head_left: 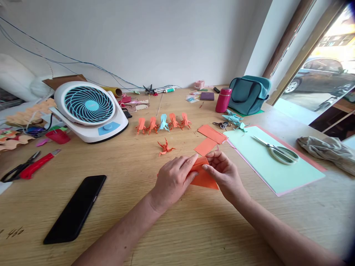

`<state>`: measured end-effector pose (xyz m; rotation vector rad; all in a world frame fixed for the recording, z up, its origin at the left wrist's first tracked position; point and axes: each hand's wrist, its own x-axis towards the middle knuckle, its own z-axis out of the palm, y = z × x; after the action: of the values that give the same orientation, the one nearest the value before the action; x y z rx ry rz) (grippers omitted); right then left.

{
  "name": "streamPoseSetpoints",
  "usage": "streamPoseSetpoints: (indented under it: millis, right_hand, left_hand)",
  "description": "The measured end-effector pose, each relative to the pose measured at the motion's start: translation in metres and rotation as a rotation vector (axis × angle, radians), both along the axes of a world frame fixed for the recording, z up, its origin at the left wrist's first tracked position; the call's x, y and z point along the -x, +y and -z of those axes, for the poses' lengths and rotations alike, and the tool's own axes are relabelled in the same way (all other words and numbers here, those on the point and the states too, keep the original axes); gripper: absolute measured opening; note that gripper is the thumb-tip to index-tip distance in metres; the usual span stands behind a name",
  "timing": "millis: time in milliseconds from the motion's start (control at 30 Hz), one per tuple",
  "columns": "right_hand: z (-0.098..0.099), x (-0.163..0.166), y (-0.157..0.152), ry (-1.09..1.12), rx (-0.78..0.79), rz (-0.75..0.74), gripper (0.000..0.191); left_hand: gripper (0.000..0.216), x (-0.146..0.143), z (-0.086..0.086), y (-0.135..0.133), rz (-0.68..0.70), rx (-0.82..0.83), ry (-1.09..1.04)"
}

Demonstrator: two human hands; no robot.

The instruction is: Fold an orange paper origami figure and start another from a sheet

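Orange paper sheet [205,181], one, over the table [124,210]: left hand [175,175] grips it, fingers across the top, seemingly as anchor; right hand [226,174] pinches its upper corner, likely for control. Standing origami figures, apparently rowed for tallying: I count four orange [152,123], one light-blue [163,121]; one spidery orange figure [165,147], nearer the hands

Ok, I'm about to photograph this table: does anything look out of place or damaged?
Nothing looks clearly damaged, but the light-blue origami figure stands among four orange ones, and another orange origami figure sits alone in front of their row.
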<state>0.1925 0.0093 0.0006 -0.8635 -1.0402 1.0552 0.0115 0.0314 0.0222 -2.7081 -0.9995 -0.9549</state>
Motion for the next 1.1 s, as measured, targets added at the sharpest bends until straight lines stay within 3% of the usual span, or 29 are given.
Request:
streamPoseSetpoints:
  millis: [267, 567, 933, 1100]
  right_hand:
    - [0.008, -0.001, -0.001, -0.11, 0.024, -0.043, 0.026]
    - [0.012, -0.007, -0.003, -0.289, -0.035, 0.028, 0.019]
    - [0.002, -0.005, -0.007, -0.233, -0.113, 0.06, 0.019]
    - [0.0, -0.008, -0.007, -0.33, -0.167, 0.068, 0.016]
  left_hand:
    - [0.028, 0.0, -0.002, 0.0, -0.006, -0.002, -0.022]
    - [0.023, -0.001, -0.003, -0.003, -0.024, -0.017, -0.007]
    - [0.019, -0.001, -0.011, -0.01, -0.046, -0.077, -0.025]
    - [0.018, -0.002, -0.017, -0.015, -0.048, -0.132, -0.02]
